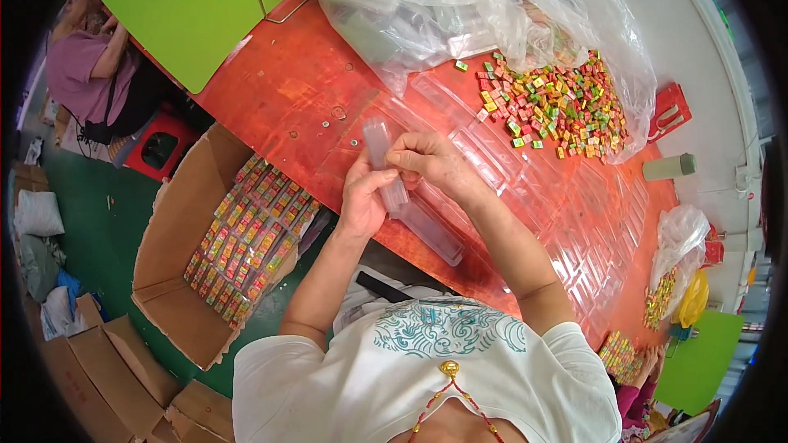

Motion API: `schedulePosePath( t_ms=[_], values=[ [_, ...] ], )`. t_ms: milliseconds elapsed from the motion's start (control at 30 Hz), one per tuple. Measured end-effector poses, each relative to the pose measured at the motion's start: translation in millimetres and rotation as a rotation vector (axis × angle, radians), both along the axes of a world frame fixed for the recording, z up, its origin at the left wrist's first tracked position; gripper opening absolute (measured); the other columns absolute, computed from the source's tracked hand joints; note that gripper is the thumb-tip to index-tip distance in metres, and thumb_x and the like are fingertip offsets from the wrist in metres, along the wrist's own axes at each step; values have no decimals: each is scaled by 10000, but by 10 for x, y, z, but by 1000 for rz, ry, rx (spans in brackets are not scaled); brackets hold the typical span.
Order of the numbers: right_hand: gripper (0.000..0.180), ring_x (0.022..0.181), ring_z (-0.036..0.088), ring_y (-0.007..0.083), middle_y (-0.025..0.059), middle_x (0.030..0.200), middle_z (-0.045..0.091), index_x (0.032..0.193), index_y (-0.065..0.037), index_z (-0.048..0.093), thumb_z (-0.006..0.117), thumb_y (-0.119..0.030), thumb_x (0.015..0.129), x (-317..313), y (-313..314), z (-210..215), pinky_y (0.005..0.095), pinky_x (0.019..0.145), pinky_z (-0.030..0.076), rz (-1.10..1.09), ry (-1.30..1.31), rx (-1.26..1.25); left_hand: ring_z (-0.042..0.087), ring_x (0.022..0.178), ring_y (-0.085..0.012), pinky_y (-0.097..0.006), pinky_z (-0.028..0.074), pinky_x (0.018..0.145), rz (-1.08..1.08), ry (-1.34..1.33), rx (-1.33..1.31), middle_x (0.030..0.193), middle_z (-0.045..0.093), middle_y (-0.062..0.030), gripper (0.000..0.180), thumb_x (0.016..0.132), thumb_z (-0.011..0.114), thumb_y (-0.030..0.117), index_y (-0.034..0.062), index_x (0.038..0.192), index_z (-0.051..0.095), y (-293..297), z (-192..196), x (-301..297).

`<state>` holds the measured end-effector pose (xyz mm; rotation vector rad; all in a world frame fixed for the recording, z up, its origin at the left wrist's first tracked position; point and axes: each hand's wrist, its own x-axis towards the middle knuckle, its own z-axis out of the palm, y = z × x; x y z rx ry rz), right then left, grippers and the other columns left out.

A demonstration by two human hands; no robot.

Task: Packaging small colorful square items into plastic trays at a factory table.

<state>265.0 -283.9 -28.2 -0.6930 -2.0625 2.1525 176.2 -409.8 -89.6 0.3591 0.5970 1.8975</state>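
Observation:
Between my two hands is a long, narrow clear plastic box (377,138), tilted above the table's near edge. My left hand (364,194) is closed round its lower part, thumb across the front. At its right side, my right hand (432,166) pinches the box's edge with thumb and fingers; the exact contact is partly hidden. Just below them lies another clear narrow tray (432,235) on the red table (304,90). More empty clear trays (484,157) are spread to the right. A heap of small colourful blocks (566,107) lies farther off.
A large clear plastic bag (410,12) covers the far side of the table. Left of me stands a cardboard box (182,221) with rows of filled packs (254,238). A pale green bottle (669,166) lies at the right. A person (90,74) sits far left.

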Motion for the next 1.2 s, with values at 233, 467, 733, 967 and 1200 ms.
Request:
schedulePosePath(
  t_ms=[233, 467, 733, 967, 1200],
  values=[
    [151, 525, 487, 72, -2, 638, 565, 802, -37, 654, 613, -142, 903, -39, -17, -120, 240, 469, 393, -12, 53, 167, 599, 907, -185, -338, 503, 818, 75, 27, -64, 1043, 577, -101, 438, 800, 528, 59, 24, 1230, 453, 20, 77, 70],
    [177, 532, 486, 67, -5, 632, 563, 793, -31, 639, 600, -155, 913, -26, -31, -120, 236, 473, 386, -8, 37, 57, 600, 913, -187, -336, 502, 835, 45, 63, -72, 1040, 577, -97, 447, 803, 519, 60, 17, 1242, 448, 11, 15, 35],
    [157, 625, 516, 70, 2, 655, 543, 780, -46, 598, 583, -121, 917, 50, 206, -41, 262, 549, 406, -234, 122, 73, 631, 891, -236, -403, 536, 828, 129, -49, -101, 1007, 615, -131, 372, 829, 488, 111, -12, 1180, 502, -107, -106, -114],
    [137, 701, 620, 305, 119, 757, 598, 774, -44, 579, 624, -162, 830, -256, 73, -87, 381, 665, 480, -169, 21, 1604, 618, 911, -229, -410, 535, 824, 294, 22, -140, 1065, 575, -116, 355, 843, 536, 61, 18, 1189, 470, -253, -66, -91],
    [159, 750, 639, 320, 133, 755, 601, 801, -40, 609, 639, -194, 831, -256, 5, -335, 406, 691, 493, 1, -47, 1446, 610, 934, -219, -403, 522, 847, 240, 52, -125, 1085, 555, -99, 367, 839, 556, 49, 27, 1194, 465, -257, -40, -72]
  ],
)
